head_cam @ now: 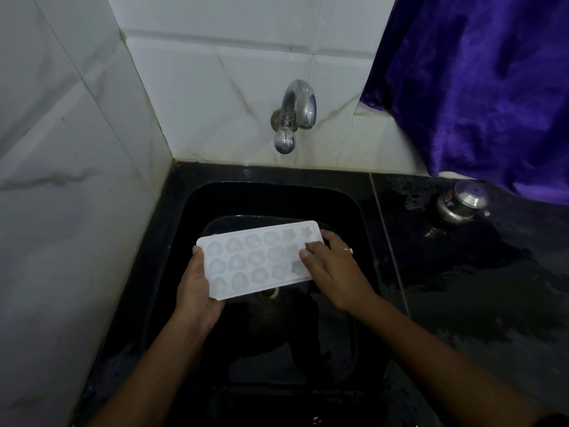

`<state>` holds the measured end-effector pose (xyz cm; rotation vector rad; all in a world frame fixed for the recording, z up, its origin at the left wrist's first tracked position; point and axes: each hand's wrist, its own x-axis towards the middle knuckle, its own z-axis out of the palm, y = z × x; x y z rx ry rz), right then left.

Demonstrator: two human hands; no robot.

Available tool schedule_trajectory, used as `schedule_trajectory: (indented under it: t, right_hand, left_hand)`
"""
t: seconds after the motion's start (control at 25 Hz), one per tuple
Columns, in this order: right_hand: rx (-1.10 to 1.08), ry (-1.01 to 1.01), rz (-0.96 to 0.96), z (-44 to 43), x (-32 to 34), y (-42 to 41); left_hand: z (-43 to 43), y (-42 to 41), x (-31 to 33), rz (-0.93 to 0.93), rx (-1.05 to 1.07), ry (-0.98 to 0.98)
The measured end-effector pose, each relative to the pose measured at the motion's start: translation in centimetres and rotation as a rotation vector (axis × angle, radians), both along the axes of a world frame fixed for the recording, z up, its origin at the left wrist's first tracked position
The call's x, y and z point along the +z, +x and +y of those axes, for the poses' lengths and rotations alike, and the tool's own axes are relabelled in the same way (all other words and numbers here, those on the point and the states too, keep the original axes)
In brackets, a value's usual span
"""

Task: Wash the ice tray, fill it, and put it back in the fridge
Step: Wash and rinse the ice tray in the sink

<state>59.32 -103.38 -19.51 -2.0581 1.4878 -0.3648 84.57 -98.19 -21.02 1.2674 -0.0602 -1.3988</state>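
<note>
Two bare hands hold a white ice tray [258, 258] level over a black sink [172, 241], below a chrome tap [295, 114] on the tiled wall; no water can be seen running. The left hand [197, 288] cups the tray's near left corner from beneath, thumb along the short edge, seemingly to steady it over the basin so drips fall in. The right hand [332, 269] is spread loosely over the right end, fingertips [308, 252] pressing into the moulded cups, probably rubbing them clean, so the washing step looks under way. The tray lies between the hands, cups facing up, above the drain. A small steel pot [462, 201] sits on the wet counter to the right, beneath a purple cloth [477, 87].
</note>
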Motion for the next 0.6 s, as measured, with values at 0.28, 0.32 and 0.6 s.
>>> schedule_trajectory:
  t: [0.28, 0.32, 0.6]
  right_hand:
    - [0.215, -0.055, 0.513, -2.8, 2.9, -0.1]
    - [0.262, -0.148, 0.627, -2.6, 2.8, 0.1]
    - [-0.040, 0.382, 0.015, -2.0, 2.5, 0.0]
  left_hand:
    - [0.2, -0.3, -0.2, 0.033, 0.032, 0.035]
    - [0.2, -0.5, -0.2, 0.037, 0.032, 0.040]
    - [0.3, 0.2, 0.3, 0.028, 0.066, 0.044]
